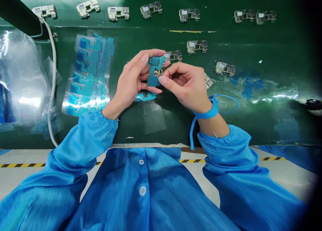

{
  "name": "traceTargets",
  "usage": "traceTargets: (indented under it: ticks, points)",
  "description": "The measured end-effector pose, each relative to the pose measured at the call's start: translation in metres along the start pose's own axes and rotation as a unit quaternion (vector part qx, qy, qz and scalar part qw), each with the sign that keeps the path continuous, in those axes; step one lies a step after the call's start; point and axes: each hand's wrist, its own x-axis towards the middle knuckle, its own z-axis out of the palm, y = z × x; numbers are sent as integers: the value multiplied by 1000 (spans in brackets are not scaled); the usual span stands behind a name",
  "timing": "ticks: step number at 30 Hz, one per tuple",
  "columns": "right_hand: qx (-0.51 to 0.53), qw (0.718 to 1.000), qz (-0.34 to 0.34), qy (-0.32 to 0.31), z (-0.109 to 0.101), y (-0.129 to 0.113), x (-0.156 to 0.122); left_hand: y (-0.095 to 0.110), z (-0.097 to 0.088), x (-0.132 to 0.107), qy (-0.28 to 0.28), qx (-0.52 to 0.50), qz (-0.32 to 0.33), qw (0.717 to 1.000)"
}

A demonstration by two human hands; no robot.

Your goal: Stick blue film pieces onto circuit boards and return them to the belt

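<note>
My left hand [136, 73] holds a small circuit board [154, 77] by its edges, thumb along the near side and fingers behind. Blue film covers much of the board's face. The thumb and forefinger of my right hand [184, 83] are pinched at the board's right edge; whether they grip the film or the board itself is hidden. Under the left hand lies a blue film piece [148, 97] on the green table. Just behind the held board rests another circuit board [174, 56], partly covered by my fingers. A blue wrist strap [207, 112] with a coiled cord circles my right wrist.
Sheets of blue die-cut film [88, 73] lie to the left, beside a white cable [53, 66] and clear plastic bags [22, 76]. Several circuit boards [118, 13] line the back of the green mat [141, 127]; others [224, 68] lie at right. Blue film scraps [248, 85] sit farther right.
</note>
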Motion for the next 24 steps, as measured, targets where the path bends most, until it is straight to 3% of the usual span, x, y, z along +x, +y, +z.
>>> traceTargets:
  ticks: [24]
  points:
    - [13,999,-34,-1,1,4,2,-7,-6,4,-27,33,46,998]
